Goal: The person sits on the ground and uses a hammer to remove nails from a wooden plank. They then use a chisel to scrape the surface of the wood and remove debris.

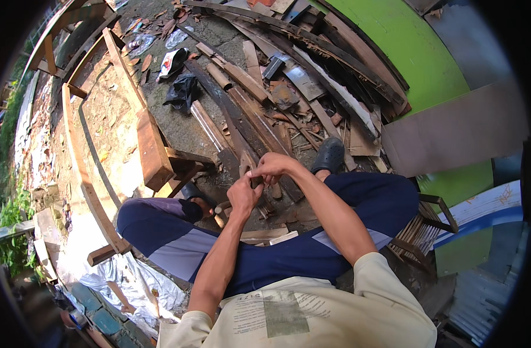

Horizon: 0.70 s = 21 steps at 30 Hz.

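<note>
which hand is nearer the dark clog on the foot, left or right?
Right. The right hand is just left of the dark clog, with a small gap between them. The left hand sits lower and further left, beyond the right hand.

A small piece of wood [255,181] sits between the fingers [264,170] of both hands, the left hand [242,196] below and the right hand [272,165] above. Beyond the fingers, planks [259,124] lie heaped on the ground. Left of the fingers stands a wooden frame [152,148]; a bag [182,91] lies farther off behind it. Right of the fingers rests a shoe [329,153], with a board [454,130] farther right.
</note>
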{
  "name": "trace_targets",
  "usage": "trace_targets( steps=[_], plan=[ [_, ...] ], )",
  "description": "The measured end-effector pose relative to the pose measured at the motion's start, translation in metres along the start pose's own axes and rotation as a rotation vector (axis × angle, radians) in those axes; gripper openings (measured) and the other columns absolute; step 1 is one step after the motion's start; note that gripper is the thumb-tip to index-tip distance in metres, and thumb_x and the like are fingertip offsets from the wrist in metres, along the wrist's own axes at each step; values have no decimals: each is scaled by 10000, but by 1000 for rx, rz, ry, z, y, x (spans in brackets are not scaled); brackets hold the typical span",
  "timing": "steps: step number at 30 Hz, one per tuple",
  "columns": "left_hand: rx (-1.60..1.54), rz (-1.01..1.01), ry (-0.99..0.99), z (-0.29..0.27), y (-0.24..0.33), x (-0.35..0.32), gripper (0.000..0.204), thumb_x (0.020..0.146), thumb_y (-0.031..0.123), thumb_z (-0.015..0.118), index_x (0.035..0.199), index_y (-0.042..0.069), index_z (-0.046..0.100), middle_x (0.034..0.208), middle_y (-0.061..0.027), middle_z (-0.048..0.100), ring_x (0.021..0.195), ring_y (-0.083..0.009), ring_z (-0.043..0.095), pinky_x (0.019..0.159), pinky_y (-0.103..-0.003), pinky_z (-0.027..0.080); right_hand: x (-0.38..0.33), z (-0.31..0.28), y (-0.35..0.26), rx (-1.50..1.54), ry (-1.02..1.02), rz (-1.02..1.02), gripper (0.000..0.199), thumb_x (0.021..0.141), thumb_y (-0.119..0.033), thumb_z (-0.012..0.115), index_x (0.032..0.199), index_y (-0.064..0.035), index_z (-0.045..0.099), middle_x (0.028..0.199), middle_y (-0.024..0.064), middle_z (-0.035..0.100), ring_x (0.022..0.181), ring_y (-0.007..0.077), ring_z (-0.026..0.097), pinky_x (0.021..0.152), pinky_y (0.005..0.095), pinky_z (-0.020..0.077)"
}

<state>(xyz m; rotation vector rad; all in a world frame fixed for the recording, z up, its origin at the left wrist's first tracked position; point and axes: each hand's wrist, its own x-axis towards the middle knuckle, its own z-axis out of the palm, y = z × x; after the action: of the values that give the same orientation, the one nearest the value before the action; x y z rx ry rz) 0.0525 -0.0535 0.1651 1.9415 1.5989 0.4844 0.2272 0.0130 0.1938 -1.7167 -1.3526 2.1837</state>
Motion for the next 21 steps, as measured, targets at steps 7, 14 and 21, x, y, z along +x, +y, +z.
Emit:
trace_targets(
  steps=[7,14,21],
  plan=[
    [-58,230,-78,12,25,6,406,848,387,753,1115,91,676,1042,-141,700,887,-333,690,742,-419,543,-19,-18,69,194,356,-92,471,866,-299,720,939,163,665,673,162,666,608,251,712,502,358,567],
    [-223,88,-155,20,25,4,266,952,332,639,1056,109,739,749,-168,713,721,-380,709,675,-447,557,-25,-69,120,-369,958,-15,342,915,-150,651,1198,39,613,1069,219,698,973,394,684,842,471,537],
    [-97,-11,-212,15,22,-3,303,951,365,626,1030,95,738,755,-207,700,723,-406,691,655,-466,538,-6,-97,158,-314,941,217,311,923,-144,628,1193,9,610,1220,253,626,1086,417,623,872,509,508]
  ],
)
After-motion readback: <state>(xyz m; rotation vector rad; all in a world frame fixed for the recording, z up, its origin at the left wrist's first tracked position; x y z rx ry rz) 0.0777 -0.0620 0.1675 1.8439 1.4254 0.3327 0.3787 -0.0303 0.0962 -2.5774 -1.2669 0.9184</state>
